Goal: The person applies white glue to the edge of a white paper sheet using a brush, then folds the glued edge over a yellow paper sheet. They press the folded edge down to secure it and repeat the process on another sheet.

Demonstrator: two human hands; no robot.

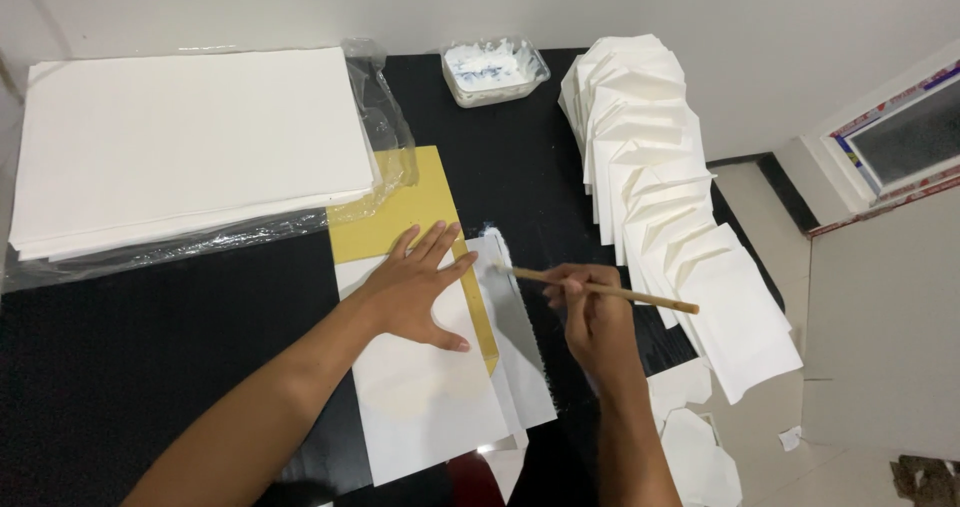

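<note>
While the left hand (418, 292) lies spread flat, pinning a white sheet (425, 387) and yellow strip (478, 302) on the black bench (150, 347), the right hand (592, 322) pinches a thin wooden brush (600, 289), tip at the exposed paper edge (505, 297) right of the strip. Looks like a gluing step, edge partly coated. Next stroke likely needs steady pressure along that edge, strip kept from slipping. Glue tub (493, 69) sits far centre, folded envelopes (660, 197) fanned right, paper stack (190, 137) far left.
</note>
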